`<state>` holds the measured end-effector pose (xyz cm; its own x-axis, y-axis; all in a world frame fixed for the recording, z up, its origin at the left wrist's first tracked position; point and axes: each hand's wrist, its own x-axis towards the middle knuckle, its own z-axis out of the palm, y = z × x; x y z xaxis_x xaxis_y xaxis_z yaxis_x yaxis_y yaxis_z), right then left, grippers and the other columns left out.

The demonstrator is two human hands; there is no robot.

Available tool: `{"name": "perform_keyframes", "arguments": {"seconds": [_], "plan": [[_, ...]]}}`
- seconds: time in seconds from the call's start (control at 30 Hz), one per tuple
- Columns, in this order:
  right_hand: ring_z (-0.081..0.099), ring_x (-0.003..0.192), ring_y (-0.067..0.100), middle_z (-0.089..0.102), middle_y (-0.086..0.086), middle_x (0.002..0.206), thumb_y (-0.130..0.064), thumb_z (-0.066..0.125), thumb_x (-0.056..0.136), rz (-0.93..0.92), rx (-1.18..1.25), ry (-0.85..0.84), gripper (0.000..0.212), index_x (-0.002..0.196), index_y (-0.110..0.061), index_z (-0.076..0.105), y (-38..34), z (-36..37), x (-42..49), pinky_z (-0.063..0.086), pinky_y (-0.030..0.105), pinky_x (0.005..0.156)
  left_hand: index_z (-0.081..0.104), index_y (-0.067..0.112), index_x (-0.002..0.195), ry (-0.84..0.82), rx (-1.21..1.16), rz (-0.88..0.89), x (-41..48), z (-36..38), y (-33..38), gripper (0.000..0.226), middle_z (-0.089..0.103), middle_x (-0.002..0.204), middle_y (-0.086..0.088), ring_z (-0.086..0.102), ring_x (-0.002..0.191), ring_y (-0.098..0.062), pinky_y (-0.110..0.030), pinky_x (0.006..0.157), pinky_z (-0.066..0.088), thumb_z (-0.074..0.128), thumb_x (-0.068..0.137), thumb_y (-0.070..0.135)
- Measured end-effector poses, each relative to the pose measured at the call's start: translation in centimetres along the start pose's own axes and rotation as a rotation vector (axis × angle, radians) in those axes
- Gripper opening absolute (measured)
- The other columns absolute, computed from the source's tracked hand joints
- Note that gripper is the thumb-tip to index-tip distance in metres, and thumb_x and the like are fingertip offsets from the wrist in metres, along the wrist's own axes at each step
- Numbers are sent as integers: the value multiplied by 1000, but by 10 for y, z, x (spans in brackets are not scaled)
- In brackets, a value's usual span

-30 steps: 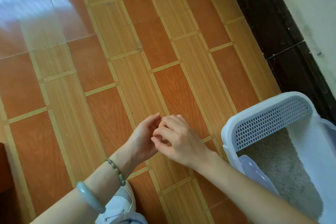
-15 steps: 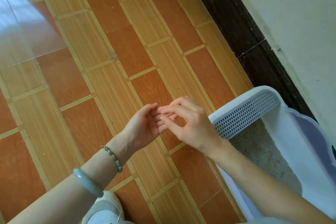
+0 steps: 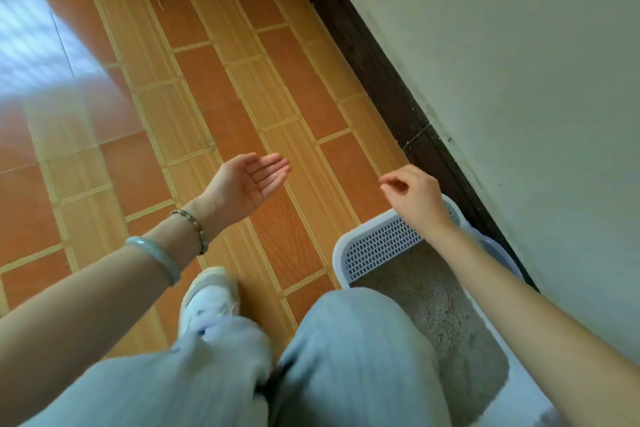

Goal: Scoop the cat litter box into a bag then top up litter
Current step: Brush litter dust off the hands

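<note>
Seemingly scooping has not begun: the left hand [image 3: 247, 180] is spread open, the right hand [image 3: 415, 198] loosely curled and empty over the litter box [image 3: 363, 243] beside the wall [image 3: 519, 80]; everything remains to do.

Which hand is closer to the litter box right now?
Right. The right hand is above the litter box's perforated end. The left hand is out over the floor tiles, palm up, off to the box's left.
</note>
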<state>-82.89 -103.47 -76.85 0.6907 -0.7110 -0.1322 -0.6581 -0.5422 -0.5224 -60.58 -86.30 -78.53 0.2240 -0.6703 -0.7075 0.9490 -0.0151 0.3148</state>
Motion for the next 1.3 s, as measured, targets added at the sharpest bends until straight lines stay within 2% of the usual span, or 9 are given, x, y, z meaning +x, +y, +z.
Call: {"name": "perform_keyframes", "arguments": {"seconds": [0.13, 0.23, 0.33, 0.43, 0.57, 0.7, 1.0, 1.17, 1.3], "plan": [[56, 96, 10, 63, 2, 107, -14, 62, 88, 75, -57, -176, 19, 107, -12, 67, 17, 26, 20, 49, 26, 90, 62, -7, 106, 16, -13, 1, 20, -3, -10, 37, 69, 106, -22, 71, 91, -29, -33, 76, 59, 36, 99, 18], [54, 96, 8, 61, -2, 109, -14, 63, 88, 145, -73, -388, 26, 114, -16, 63, 21, 55, 39, 47, 22, 87, 72, -7, 93, 49, -35, -40, 38, -17, -22, 42, 69, 105, -22, 71, 92, -29, -33, 75, 59, 39, 98, 18], [56, 96, 10, 62, -1, 111, -15, 66, 85, 177, -90, -478, 32, 116, -17, 61, 29, 78, 59, 49, 25, 87, 74, -6, 84, 58, -43, -99, 57, -33, -38, 45, 70, 104, -22, 71, 91, -29, -33, 74, 59, 38, 98, 18], [57, 97, 13, 58, -2, 113, -16, 68, 84, 118, -177, -513, 30, 113, -18, 62, 34, 91, 73, 51, 32, 88, 75, -5, 84, 52, -47, -134, 68, -39, -51, 45, 70, 104, -22, 71, 91, -29, -33, 76, 59, 38, 97, 18], [55, 91, 12, 57, -4, 104, -16, 69, 83, 46, -207, -529, 18, 100, -17, 66, 36, 97, 80, 48, 27, 78, 75, -5, 83, 28, -51, -161, 74, -37, -57, 45, 70, 102, -23, 71, 90, -29, -33, 74, 59, 39, 97, 19], [55, 89, 11, 54, -9, 95, -15, 72, 81, 19, -177, -531, 15, 95, -15, 68, 39, 99, 79, 52, 34, 81, 75, -5, 82, 31, -45, -167, 81, -35, -57, 46, 70, 103, -22, 71, 91, -29, -34, 76, 59, 38, 97, 19], [54, 83, 11, 62, -3, 98, -14, 65, 87, -136, -273, -498, 8, 91, -13, 71, 37, 102, 78, 40, 23, 69, 75, -4, 84, 45, -19, -191, 91, -31, -65, 47, 70, 106, -21, 70, 93, -28, -34, 78, 58, 37, 98, 20], [53, 80, 12, 59, -2, 95, -11, 57, 90, -192, -319, -506, 13, 90, -11, 70, 34, 102, 76, 40, 24, 66, 75, -4, 84, 46, 4, -192, 91, -31, -67, 47, 70, 106, -21, 70, 93, -28, -34, 81, 57, 37, 98, 20], [52, 78, 14, 52, -4, 88, -11, 56, 88, -210, -354, -534, 10, 86, -11, 65, 32, 105, 75, 33, 21, 60, 75, -4, 84, 57, -2, -192, 91, -33, -68, 46, 70, 106, -21, 70, 93, -29, -34, 79, 58, 38, 98, 19]]}}
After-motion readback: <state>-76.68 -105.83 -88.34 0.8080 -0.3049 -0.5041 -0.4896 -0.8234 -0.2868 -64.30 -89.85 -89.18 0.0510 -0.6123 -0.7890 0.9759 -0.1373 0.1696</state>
